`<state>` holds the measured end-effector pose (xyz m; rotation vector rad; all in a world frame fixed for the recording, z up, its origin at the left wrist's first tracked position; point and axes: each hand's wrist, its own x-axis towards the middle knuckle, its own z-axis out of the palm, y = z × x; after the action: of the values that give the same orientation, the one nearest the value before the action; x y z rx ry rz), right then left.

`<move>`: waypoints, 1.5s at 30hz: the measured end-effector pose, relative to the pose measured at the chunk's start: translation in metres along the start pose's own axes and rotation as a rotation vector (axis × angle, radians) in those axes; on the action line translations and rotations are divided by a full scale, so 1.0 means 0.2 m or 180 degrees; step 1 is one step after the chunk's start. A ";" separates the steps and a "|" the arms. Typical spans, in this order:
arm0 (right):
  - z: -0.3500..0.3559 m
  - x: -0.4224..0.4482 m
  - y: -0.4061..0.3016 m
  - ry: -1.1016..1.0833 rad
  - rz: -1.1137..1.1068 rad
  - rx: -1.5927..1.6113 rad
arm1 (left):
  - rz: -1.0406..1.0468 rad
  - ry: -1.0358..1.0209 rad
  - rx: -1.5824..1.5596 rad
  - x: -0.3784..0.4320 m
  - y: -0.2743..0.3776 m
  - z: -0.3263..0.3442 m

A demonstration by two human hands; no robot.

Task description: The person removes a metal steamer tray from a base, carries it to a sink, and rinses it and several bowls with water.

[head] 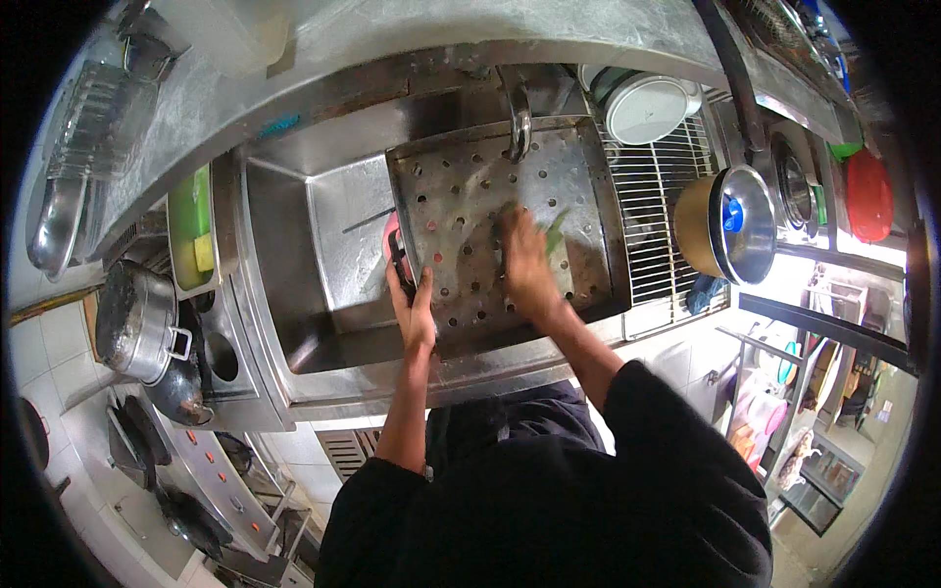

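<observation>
A perforated metal tray (489, 202) rests over the right part of a stainless steel sink (283, 242), its rim raised. My left hand (414, 312) grips the tray's left edge, thumb on the inner side, fingers on the outside. My right hand (531, 268) is blurred over the middle of the tray. Beside its fingers shows a smeared green thing (556, 234), too blurred to name; whether the hand holds it is unclear. The curved metal faucet (520, 121) hangs over the tray's far side. Partly hidden behind the tray's left edge is a pink thing (390, 234).
Right of the sink, a wire rack (647, 220) carries a white container (647, 110); a metal bowl (748, 253) is beside it. To the left stand a tub with green and yellow items (195, 257) and an aluminium pot (147, 331). A steel shelf (441, 33) runs along the far side.
</observation>
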<state>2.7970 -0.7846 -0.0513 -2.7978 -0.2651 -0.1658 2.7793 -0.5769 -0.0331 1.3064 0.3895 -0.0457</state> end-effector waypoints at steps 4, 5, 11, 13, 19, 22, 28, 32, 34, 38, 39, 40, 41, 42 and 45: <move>-0.24 0.08 0.00 -0.0410 0.0350 0.0163 | 0.0112 0.0151 0.0253 -0.02 0.02 -0.01; -0.29 0.14 0.05 -0.0229 0.0638 -0.0220 | 0.0005 0.0080 0.0178 -0.02 0.02 -0.01; -0.32 -0.06 0.22 -0.0872 0.1125 -0.1009 | 0.0191 0.0101 -0.0077 -0.01 -0.04 -0.03; -0.20 -0.26 0.13 -0.0572 0.1083 -0.1050 | 0.0229 0.0162 -0.0027 -0.01 -0.04 -0.02; -0.29 0.20 0.33 -0.1765 0.1635 -0.0870 | 0.0222 0.0026 0.0102 -0.01 -0.01 -0.01; -0.28 -0.06 0.19 -0.1072 0.1048 -0.1323 | 0.0270 0.0087 0.0213 0.00 -0.02 -0.03; -0.12 0.13 -0.28 -0.0865 0.0557 0.0774 | 0.0314 0.0139 0.0632 0.01 -0.04 -0.03; 0.09 -0.04 -0.31 -0.1197 -0.0847 0.0864 | 0.0342 0.0081 0.0467 0.02 0.06 0.04; -0.21 0.00 -0.23 -0.2568 -0.0738 0.0925 | 0.0393 0.0084 0.0266 0.00 0.03 0.00; -0.24 0.33 0.03 -0.0525 -0.0222 0.1015 | 0.0338 0.0143 0.0202 0.02 0.02 0.00; -0.16 0.39 0.01 -0.0521 -0.0204 0.1015 | 0.0322 0.0139 0.0342 0.02 0.03 0.02; -0.03 0.42 -0.04 -0.0169 -0.0474 0.1079 | 0.0317 0.0126 0.0489 0.02 0.04 0.03; 0.08 0.42 -0.09 0.0176 -0.0753 0.1133 | 0.0318 0.0110 0.0494 0.02 0.02 0.02; 0.15 0.36 -0.18 0.0045 -0.0952 0.1308 | 0.0381 0.0098 0.0640 0.03 0.00 0.00; -0.05 0.13 -0.21 -0.0769 -0.1475 0.1671 | 0.0399 0.0165 0.0442 0.05 0.01 -0.01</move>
<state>2.8121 -0.7442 -0.0253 -2.1928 -0.8755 0.1241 2.7892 -0.5726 -0.0341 1.4689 0.3527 0.0676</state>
